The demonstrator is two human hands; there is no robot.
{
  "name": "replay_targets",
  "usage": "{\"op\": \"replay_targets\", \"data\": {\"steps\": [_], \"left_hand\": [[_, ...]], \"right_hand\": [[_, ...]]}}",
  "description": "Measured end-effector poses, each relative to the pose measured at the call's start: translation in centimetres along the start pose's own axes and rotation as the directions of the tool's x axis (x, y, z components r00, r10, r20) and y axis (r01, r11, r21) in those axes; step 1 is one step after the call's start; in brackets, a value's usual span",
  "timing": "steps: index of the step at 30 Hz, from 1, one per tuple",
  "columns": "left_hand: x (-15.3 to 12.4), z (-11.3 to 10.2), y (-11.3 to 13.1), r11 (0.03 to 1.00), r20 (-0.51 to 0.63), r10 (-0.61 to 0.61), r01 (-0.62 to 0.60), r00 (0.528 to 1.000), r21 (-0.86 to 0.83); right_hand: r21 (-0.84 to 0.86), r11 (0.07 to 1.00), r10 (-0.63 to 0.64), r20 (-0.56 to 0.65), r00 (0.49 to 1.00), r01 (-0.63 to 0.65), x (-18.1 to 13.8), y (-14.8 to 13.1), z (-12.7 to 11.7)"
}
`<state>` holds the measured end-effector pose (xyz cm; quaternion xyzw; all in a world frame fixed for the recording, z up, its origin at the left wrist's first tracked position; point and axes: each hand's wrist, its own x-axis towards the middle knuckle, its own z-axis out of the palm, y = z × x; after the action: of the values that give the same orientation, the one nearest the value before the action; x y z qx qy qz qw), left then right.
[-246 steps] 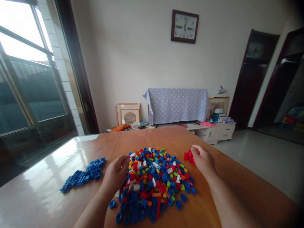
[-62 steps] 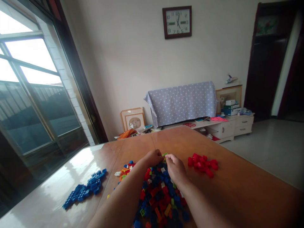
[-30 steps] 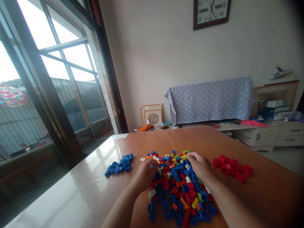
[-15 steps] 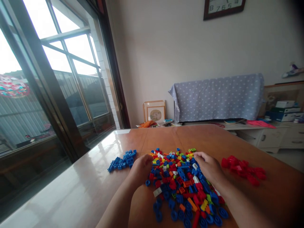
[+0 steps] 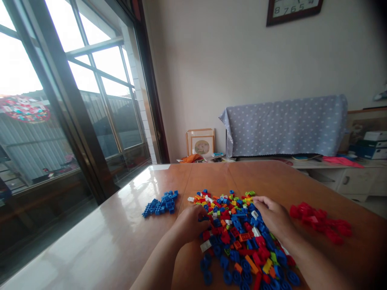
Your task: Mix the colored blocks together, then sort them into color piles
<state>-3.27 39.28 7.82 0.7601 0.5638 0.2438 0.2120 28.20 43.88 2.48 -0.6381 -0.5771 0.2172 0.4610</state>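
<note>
A mixed pile of toy building bricks [image 5: 242, 233] in blue, red, orange, yellow, green and white spreads over the table between my hands. My left hand [image 5: 192, 221] is at the pile's left edge, fingers curled down over dark blue pieces; whether one is pinched is hidden. At the upper right edge of the pile is my right hand [image 5: 273, 213], its thumb and fingers drawn together beside yellow and blue bricks. What its fingertips hold, if anything, does not show. Left of the pile lies a group of blue bricks [image 5: 161, 204]; a group of red bricks [image 5: 320, 221] lies to the right.
The glossy wooden table [image 5: 121, 241] reaches away from me. Behind it stand a cloth-draped object [image 5: 284, 127] on a white cabinet [image 5: 356, 181] and leaning picture frames [image 5: 201, 143]. A glass sliding door [image 5: 72, 121] is on the left.
My left hand has moved right and slightly down, further into the pile's left edge. My right hand stays by the upper right edge. The view has turned slightly left.
</note>
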Motion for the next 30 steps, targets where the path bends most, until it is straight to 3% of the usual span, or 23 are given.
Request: {"op": "replay_targets", "data": {"steps": [8, 13, 17, 20, 24, 30], "left_hand": [[0.6, 0.0, -0.7, 0.934, -0.066, -0.152, 0.122, 0.986, -0.335], [0.6, -0.9, -1.0, 0.705, -0.049, -0.267, 0.16, 0.962, -0.691], [0.9, -0.8, -1.6, 0.651, -0.059, -0.309, 0.166, 0.949, -0.741], [1.3, -0.9, -2.4, 0.635, -0.128, -0.359, 0.141, 0.924, -0.76], [1.6, -2.2, -3.9, 0.631, -0.311, -0.478, 0.074, 0.821, -0.773], [1.4, -4.9, -7.2, 0.61, -0.486, -0.674, 0.049, 0.557, -0.791]], "right_hand": [[0.019, 1.0, 0.004, 0.009, 1.0, -0.004, 0.3, 0.8, 0.2], [0.018, 1.0, -0.001, 0.006, 1.0, 0.001, 0.5, 1.3, 0.3], [0.01, 1.0, -0.005, 0.02, 1.0, 0.005, 0.3, 1.3, 0.2], [0.011, 1.0, -0.01, 0.025, 1.0, 0.01, 0.2, 1.2, 0.1], [0.003, 1.0, -0.002, 0.014, 1.0, 0.002, 0.3, 1.3, 0.1], [-0.007, 1.0, 0.0, 0.01, 1.0, 0.0, 0.3, 1.2, 0.1]]}}
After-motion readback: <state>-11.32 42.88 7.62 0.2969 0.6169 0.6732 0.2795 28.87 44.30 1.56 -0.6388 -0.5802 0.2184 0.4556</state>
